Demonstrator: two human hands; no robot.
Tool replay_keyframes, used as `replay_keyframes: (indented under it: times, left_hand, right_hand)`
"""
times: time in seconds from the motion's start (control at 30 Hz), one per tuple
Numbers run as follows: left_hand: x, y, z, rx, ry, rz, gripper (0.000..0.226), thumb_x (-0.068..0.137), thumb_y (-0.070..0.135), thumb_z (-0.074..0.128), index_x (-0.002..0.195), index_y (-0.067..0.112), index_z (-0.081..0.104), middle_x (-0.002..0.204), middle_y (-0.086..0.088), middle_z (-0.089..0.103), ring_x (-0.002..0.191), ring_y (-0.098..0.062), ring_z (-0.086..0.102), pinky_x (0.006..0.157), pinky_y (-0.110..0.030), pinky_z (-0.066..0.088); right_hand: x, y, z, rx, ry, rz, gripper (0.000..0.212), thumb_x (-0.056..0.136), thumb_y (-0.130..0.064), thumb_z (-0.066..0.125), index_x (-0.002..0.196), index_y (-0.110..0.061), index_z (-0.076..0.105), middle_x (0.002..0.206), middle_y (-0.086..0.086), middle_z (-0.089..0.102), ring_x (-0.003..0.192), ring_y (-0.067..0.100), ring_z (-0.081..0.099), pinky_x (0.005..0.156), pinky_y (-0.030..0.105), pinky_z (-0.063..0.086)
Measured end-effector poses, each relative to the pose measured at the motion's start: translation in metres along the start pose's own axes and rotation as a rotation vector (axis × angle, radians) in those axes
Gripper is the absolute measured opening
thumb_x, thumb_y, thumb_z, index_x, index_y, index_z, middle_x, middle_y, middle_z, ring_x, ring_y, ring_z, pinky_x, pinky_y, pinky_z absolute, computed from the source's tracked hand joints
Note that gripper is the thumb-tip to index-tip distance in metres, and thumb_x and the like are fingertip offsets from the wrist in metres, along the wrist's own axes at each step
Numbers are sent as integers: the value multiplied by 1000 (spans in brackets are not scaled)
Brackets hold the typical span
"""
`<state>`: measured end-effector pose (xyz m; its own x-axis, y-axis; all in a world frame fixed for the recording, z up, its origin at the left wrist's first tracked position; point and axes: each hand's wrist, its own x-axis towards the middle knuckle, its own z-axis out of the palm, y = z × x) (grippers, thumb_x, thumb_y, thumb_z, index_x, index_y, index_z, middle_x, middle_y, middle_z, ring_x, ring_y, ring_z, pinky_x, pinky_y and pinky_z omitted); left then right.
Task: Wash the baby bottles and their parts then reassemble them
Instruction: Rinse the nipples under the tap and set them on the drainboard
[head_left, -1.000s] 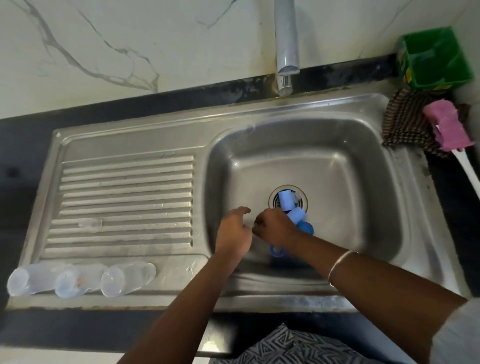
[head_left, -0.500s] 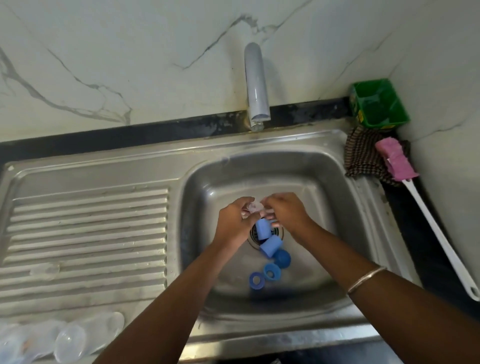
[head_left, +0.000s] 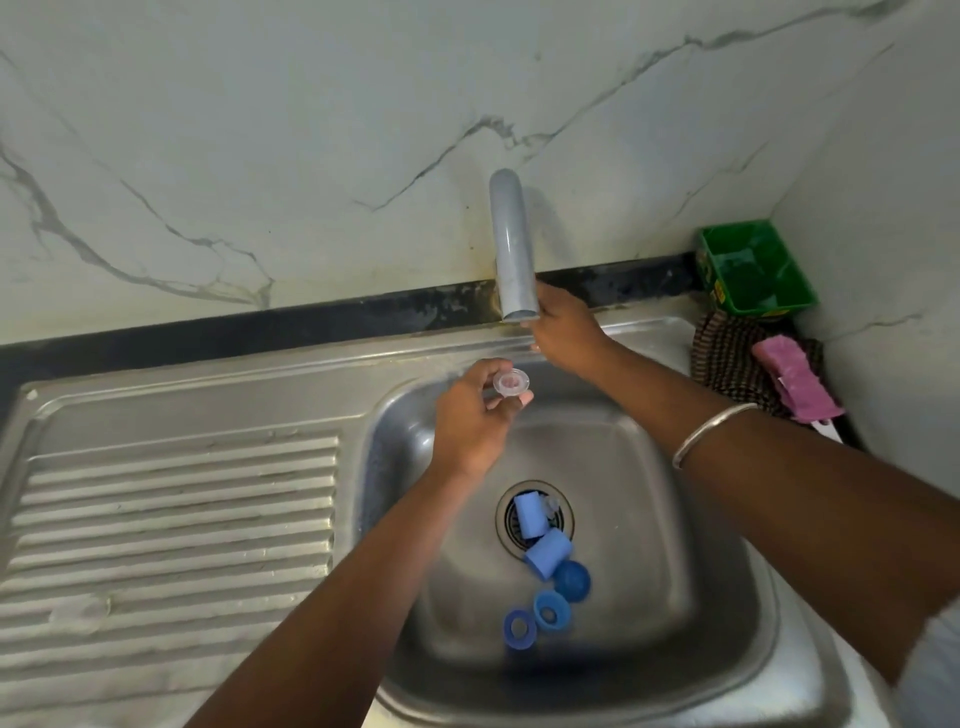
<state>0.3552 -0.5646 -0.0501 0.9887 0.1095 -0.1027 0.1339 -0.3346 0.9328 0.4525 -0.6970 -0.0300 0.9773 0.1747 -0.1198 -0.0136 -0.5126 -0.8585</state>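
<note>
A green plastic tub (head_left: 756, 270) sits in the back right corner, a checked cloth (head_left: 727, 358) just before it, with a pink sponge brush (head_left: 795, 384) lying across the cloth

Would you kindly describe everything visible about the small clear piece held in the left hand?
The clear teat is a small, round, see-through part that looks like soft silicone or plastic, with a wide flat rim and a faint pink tint at its centre. Its open, rimmed side faces up toward the camera. The left hand pinches it between thumb and fingertips, above the back edge of the sink basin, just below and left of the tap spout. Nothing else touches it, and no water is seen running on it.
</note>
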Motion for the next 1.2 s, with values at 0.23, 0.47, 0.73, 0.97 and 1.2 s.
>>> replay_keyframes:
  times: [0.23, 0.47, 0.73, 0.97, 1.2]
  left_hand:
    - [2, 7, 2, -28, 5, 57, 29, 82, 4, 78, 99, 23, 65, 90, 19, 67, 85, 11, 63, 77, -9, 50]
    - [3, 10, 2, -20, -15, 63, 31, 82, 5, 78, 100, 27, 65, 93, 18, 69, 93, 1, 66, 80, -13, 52]
    - [3, 10, 1, -15, -11, 54, 31, 82, 5, 77, 106, 22, 67, 96, 13, 70, 96, -5, 67, 84, -20, 54]
    - [-4, 6, 3, 19, -49, 44, 37, 83, 4, 76, 96, 35, 63, 89, 17, 69, 83, 8, 65, 82, -22, 55]
    - [-2, -3, 4, -2, -71, -17, 39, 78, 4, 81, 95, 33, 61, 90, 8, 72, 84, -5, 70, 78, -28, 57]
  right_hand:
    - [0, -5, -1, 144, -94, 98, 18, 103, -25, 50, 88, -30, 59, 98, -3, 65, 100, 28, 68, 90, 59, 54]
    - [-6, -18, 0, -95, -75, 0, 25, 105, -25, 45, 107, -5, 60, 93, 3, 62, 94, 24, 59, 93, 39, 48]
    - [-9, -22, -1, -129, -53, -11, 21, 106, -28, 45, 97, -13, 57, 82, -4, 60, 86, 21, 60, 87, 34, 49]
    - [-36, -6, 8, 53, 146, -17, 26, 104, -31, 47, 125, -17, 56, 106, 0, 66, 98, 18, 63, 89, 38, 53]
    - [-85, 25, 31, 127, 122, 86, 10, 93, -29, 68, 91, -21, 72, 81, -6, 73, 77, 9, 70, 75, 30, 58]
